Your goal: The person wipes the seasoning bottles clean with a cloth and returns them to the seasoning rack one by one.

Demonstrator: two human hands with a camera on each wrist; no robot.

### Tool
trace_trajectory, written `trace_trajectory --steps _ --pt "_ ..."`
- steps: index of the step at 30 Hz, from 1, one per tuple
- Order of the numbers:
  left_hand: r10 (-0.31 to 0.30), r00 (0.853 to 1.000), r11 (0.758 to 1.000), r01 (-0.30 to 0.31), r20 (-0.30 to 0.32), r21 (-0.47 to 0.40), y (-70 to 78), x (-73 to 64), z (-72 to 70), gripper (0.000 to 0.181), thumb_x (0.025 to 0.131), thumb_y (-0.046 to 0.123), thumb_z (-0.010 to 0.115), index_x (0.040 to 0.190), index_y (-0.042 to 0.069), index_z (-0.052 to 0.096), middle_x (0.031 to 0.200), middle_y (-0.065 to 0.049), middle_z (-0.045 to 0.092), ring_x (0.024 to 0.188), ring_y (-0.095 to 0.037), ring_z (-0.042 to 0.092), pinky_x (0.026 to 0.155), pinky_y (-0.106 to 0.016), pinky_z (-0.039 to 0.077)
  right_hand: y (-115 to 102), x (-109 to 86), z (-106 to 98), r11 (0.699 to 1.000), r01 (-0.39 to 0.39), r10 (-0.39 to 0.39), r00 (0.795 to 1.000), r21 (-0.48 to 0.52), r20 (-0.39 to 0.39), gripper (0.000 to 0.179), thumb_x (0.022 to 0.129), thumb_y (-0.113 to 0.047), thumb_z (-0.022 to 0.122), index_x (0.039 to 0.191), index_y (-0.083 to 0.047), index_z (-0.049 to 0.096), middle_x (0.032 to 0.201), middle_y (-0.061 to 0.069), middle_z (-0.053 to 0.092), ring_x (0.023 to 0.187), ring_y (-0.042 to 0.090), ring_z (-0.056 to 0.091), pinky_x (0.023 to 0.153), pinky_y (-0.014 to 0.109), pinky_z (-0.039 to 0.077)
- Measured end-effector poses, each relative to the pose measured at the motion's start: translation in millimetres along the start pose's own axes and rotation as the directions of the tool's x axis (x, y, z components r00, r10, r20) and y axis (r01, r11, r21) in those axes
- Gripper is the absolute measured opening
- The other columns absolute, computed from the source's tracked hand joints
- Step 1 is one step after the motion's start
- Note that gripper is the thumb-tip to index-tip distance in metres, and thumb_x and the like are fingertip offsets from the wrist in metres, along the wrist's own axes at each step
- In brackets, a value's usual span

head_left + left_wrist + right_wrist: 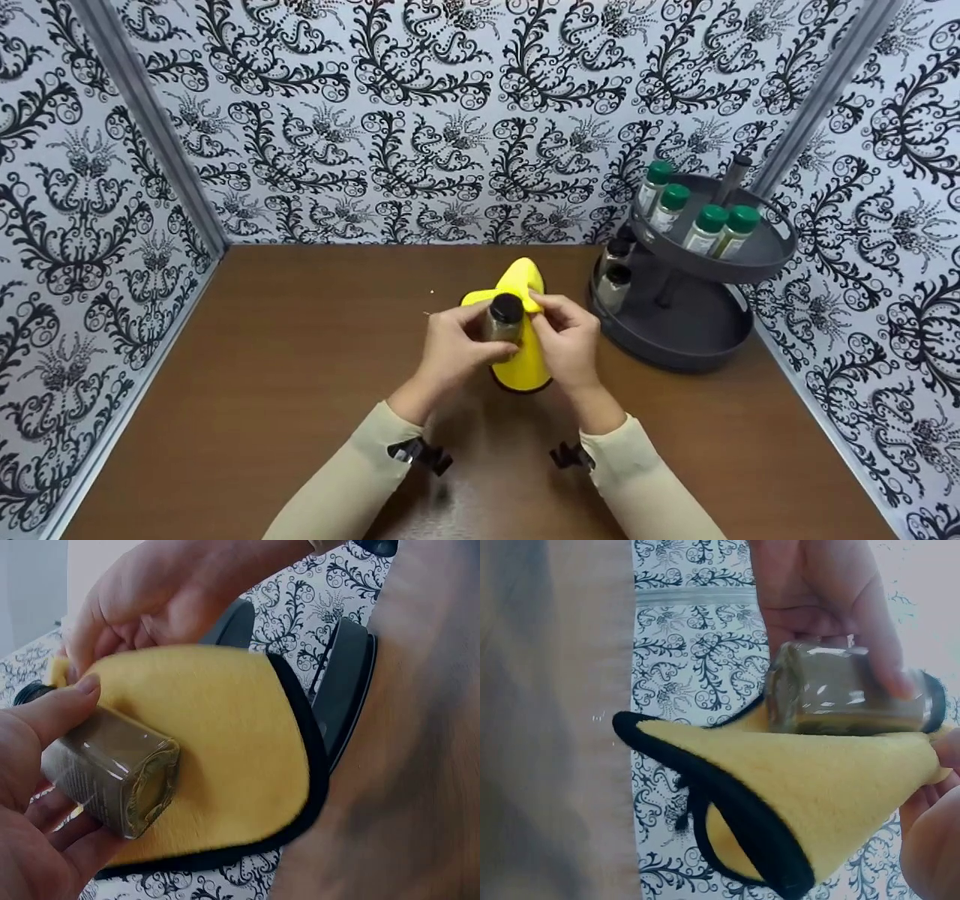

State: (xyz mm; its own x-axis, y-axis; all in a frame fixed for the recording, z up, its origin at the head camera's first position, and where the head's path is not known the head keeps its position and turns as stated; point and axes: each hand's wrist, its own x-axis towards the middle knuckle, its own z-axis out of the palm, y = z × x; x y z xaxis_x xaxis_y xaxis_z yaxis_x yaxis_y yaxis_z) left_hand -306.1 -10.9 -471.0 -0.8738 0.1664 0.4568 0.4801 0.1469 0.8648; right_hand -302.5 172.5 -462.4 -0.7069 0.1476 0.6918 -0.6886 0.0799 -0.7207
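In the head view my left hand [457, 345] grips a small spice jar [504, 321] with a black lid, held upright above the table. The left wrist view shows its clear square body [112, 765], full of brownish powder, with thumb and fingers round it. My right hand [570, 341] pinches a yellow cloth [525, 367] with black edging near the jar's lid. The cloth hangs in folds beside and behind the jar, and in the right wrist view the cloth [802, 772] lies right along the jar's side.
A dark two-tier round stand [675, 345] is at the right. Several green-capped jars [705, 229] stand on its upper tier, and black-capped jars [615, 285] on the lower. Tiny light crumbs [429, 313] lie on the brown table [300, 360]. Patterned walls [420, 150] enclose it.
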Motion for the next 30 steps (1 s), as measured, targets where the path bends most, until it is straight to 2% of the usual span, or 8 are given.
trace_trajectory --steps 4,6,10,13,15,20,24,30 --pt "0.003 1.0 1.0 -0.003 0.008 0.028 5.3 -0.5 0.5 0.058 0.07 0.028 0.101 0.124 0.02 0.08 0.11 0.0 0.081 0.093 -0.016 0.073 0.082 -0.032 0.064 1.8 2.0 -2.0 0.999 -0.049 0.048 0.998 0.02 0.034 0.018 0.09 0.016 0.07 0.107 0.012 0.077 0.102 0.003 0.082 0.088 0.009 0.077 0.08 0.024 0.063" --pt "-0.009 1.0 1.0 0.009 -0.012 0.022 6.1 0.5 -1.0 0.058 0.069 0.029 0.102 0.123 0.022 0.081 0.108 0.001 0.081 0.091 -0.016 0.072 0.081 -0.034 0.064 1.6 2.1 -1.0 0.998 -0.065 0.063 0.997 0.025 0.05 0.018 0.091 0.014 0.071 0.107 0.011 0.077 0.101 0.002 0.082 0.088 0.01 0.077 0.08 0.024 0.064" --pt "-0.029 0.998 0.999 0.027 -0.049 -0.047 2.6 2.1 -4.8 0.052 0.07 0.03 0.102 0.117 0.025 0.082 0.101 0.0 0.08 0.085 -0.019 0.072 0.076 -0.035 0.064 1.4 -1.5 3.9 0.995 -0.1 0.098 0.993 0.023 0.067 0.017 0.09 0.012 0.074 0.107 0.011 0.078 0.098 0.007 0.082 0.082 0.009 0.074 0.076 0.023 0.063" --pt "-0.035 0.996 0.993 0.026 -0.077 -0.113 0.5 1.4 -7.3 0.048 0.07 0.027 0.101 0.115 0.025 0.082 0.095 -0.003 0.079 0.079 -0.021 0.072 0.07 -0.034 0.064 2.5 -5.6 6.6 0.991 -0.133 0.132 0.987 0.0 0.091 0.018 0.09 0.011 0.076 0.108 0.009 0.079 0.1 0.021 0.08 0.083 0.008 0.074 0.077 0.023 0.063" --pt "-0.04 0.994 0.99 0.026 -0.098 -0.135 0.9 1.1 -9.2 0.048 0.071 0.025 0.101 0.115 0.024 0.082 0.091 -0.005 0.078 0.075 -0.022 0.071 0.066 -0.033 0.063 3.8 -7.8 7.9 0.988 -0.151 0.153 0.982 -0.023 0.109 0.019 0.089 0.01 0.077 0.108 0.007 0.08 0.1 0.025 0.079 0.083 0.008 0.073 0.077 0.023 0.062" --pt "-0.038 0.989 0.988 0.015 -0.144 -0.153 3.7 5.0 -13.9 0.051 0.071 0.022 0.101 0.118 0.023 0.082 0.093 -0.007 0.078 0.074 -0.023 0.069 0.063 -0.031 0.06 6.1 -10.7 9.4 0.979 -0.184 0.195 0.97 -0.084 0.148 0.017 0.09 0.004 0.079 0.107 0.002 0.082 0.097 0.021 0.08 0.079 0.01 0.071 0.074 0.022 0.061" --pt "-0.052 0.983 0.987 0.023 -0.176 -0.161 5.5 8.2 -18.1 0.052 0.072 0.019 0.1 0.121 0.019 0.082 0.096 -0.008 0.079 0.076 -0.022 0.068 0.065 -0.029 0.06 8.7 -11.5 9.7 0.971 -0.201 0.222 0.959 -0.133 0.174 0.016 0.09 0.001 0.081 0.106 -0.003 0.083 0.095 0.015 0.08 0.077 0.011 0.071 0.073 0.022 0.061" --pt "-0.09 0.974 0.981 0.051 -0.209 -0.186 6.4 10.4 -25.2 0.054 0.071 0.013 0.1 0.122 0.015 0.081 0.097 -0.01 0.079 0.078 -0.022 0.069 0.069 -0.028 0.061 6.4 -13.8 12.4 0.97 -0.184 0.215 0.954 -0.16 0.209 0.019 0.089 0.001 0.082 0.108 -0.001 0.083 0.102 0.016 0.082 0.086 0.014 0.076 0.08 0.024 0.064"
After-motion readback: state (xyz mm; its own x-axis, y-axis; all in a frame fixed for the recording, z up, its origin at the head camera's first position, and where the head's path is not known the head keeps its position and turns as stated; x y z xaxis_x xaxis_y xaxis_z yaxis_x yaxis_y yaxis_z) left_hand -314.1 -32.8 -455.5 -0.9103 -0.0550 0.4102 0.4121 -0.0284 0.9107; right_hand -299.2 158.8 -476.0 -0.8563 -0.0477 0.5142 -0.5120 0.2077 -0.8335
